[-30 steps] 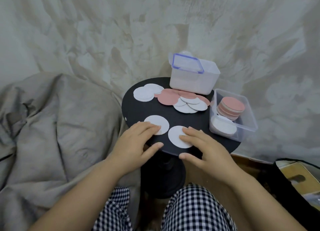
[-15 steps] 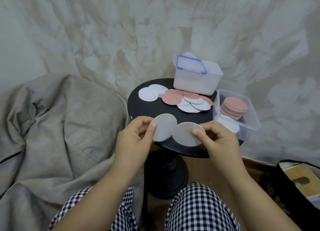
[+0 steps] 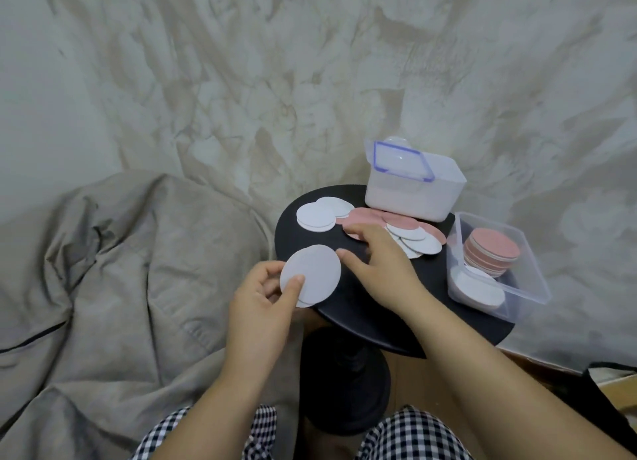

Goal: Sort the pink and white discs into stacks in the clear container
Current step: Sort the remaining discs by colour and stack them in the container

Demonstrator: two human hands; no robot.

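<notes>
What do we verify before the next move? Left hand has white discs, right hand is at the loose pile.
1. Left hand grips the white discs: ok, thumb on the face.
2. Held count: cannot tell; one more edge shows beneath.
3. Right hand free to pick: ok, it touches a pink disc in the loose pile.
4. Clear container open: ok, no lid on it.
5. White stack and pink stack inside, side by side: ok.
</notes>
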